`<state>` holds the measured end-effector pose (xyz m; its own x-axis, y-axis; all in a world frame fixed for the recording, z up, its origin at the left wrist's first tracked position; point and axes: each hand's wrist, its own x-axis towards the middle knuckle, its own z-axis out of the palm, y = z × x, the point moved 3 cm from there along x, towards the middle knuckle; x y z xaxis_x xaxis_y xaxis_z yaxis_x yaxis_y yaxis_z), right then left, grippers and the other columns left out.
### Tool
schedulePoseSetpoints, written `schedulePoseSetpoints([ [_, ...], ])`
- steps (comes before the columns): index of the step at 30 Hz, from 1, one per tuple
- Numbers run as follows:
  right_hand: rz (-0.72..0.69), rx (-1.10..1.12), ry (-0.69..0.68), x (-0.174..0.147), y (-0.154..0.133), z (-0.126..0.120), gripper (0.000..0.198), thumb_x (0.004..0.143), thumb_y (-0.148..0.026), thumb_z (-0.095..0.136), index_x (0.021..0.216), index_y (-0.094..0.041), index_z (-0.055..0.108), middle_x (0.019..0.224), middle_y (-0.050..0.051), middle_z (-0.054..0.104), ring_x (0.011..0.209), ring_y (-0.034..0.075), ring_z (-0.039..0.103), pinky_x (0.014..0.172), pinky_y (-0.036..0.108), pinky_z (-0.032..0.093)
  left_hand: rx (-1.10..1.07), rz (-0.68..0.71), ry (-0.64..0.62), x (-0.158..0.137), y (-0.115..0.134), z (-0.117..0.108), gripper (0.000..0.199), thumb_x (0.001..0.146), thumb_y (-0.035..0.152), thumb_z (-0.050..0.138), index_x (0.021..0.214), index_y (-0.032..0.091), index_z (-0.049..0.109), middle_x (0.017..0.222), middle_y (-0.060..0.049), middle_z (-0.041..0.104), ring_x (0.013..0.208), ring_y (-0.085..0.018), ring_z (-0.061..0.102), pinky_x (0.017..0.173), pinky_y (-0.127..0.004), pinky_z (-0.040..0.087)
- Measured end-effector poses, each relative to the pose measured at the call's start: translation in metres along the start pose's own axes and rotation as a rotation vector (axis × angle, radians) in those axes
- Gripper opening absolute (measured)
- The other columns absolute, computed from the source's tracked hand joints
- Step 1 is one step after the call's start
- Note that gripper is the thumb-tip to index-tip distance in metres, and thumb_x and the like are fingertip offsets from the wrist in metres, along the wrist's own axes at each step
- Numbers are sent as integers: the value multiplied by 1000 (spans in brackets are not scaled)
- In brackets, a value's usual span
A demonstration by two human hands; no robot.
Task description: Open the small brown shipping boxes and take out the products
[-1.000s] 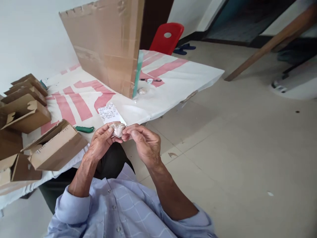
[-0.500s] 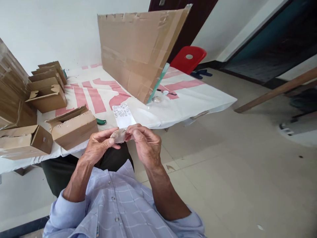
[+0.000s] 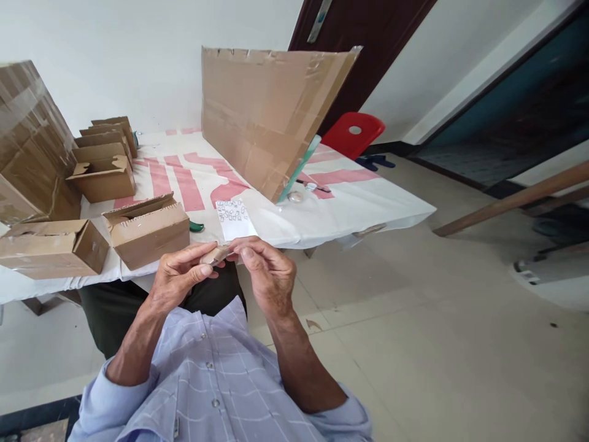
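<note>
In the head view, two bare hands meet before the near edge of a cloth-covered worktop. The left hand grasps a small tan piece between thumb and fingers; the right hand brings thumb and fingertips together at the piece's right end. The piece is held clear of the worktop, apparently just in front of its near edge and above the lap. The step in hand is judged to be close two-handed handling of this piece, its right end being worked by the fingertips. The next move would call for a steady left grip and a sure fingertip hold on that end. Beyond the hands, a white sheet with small dark outlines lies by the near edge; to its left lie a green item and an open-topped box. A cardboard panel stands toward the worktop's right-hand corner.

Fingers cover both ends of the piece, so its full outline, material and contents cannot be told; whether the right fingertips grip its body or only a loose edge is unclear. The sheet's marks are too small to read. The green item is partly hidden by the open-topped box, and the frame cuts off a closed box and a large carton at left
</note>
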<state>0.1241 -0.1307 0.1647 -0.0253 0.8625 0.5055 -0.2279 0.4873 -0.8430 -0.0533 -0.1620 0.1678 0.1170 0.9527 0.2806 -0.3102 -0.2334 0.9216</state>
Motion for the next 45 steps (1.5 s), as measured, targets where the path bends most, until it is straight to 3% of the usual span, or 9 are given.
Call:
schedulePoseSetpoints([
  [5,9,-16,-27,-3,-6,2,32,102,-54,72,88,-25,79,99,7,82,91,23,76,77,38,67,55,130,49,-1,7,-2,46,78,39,100,122,34,87,114,-7,78,101,-21,73,91,-35,62],
  [10,4,20,-87,-8,-14,9,28,103,-49,73,90,-26,80,103,7,84,96,24,79,77,36,67,103,151,69,-3,11,-2,42,77,37,101,117,31,89,110,-7,75,98,-19,71,89,-33,60],
  [20,4,-8,-139,-9,-14,14,33,103,-52,71,86,-25,79,107,8,84,82,20,74,75,36,65,74,-137,77,-5,9,7,48,79,60,95,102,18,88,79,-5,75,64,-15,64,65,-29,57],
  [26,81,59,-122,-6,-1,11,33,101,-54,73,85,-25,78,113,8,85,84,20,75,76,36,64,42,-73,-66,-11,12,2,70,74,38,103,139,30,80,103,-7,81,86,-19,72,82,-33,61],
  [31,176,153,-129,-6,7,11,32,98,-55,76,87,-25,78,115,7,85,79,18,75,78,36,67,180,51,-13,-13,16,0,48,89,38,91,135,34,82,116,-7,80,87,-18,71,77,-31,60],
  [34,233,172,-122,-8,11,13,36,95,-60,77,85,-25,77,113,8,86,83,20,77,80,38,68,399,211,56,-13,21,2,40,91,38,89,129,32,84,102,-6,81,85,-18,69,75,-31,57],
  [36,263,196,-116,-9,13,15,37,92,-61,79,85,-25,77,114,9,86,86,22,79,82,40,69,548,299,98,-14,24,5,38,91,37,89,129,31,85,99,-7,80,86,-20,70,78,-33,57],
  [39,306,248,-113,-11,18,18,39,87,-64,84,84,-25,78,113,9,86,94,25,81,86,41,69,666,394,151,-16,24,8,39,95,40,85,134,33,82,117,-10,78,104,-23,73,91,-38,61],
  [45,391,324,-78,-15,21,24,41,79,-64,91,83,-25,81,90,3,84,79,20,76,84,37,68,826,404,-20,-22,22,11,53,109,45,64,160,29,60,148,-15,64,135,-30,67,112,-47,59],
])
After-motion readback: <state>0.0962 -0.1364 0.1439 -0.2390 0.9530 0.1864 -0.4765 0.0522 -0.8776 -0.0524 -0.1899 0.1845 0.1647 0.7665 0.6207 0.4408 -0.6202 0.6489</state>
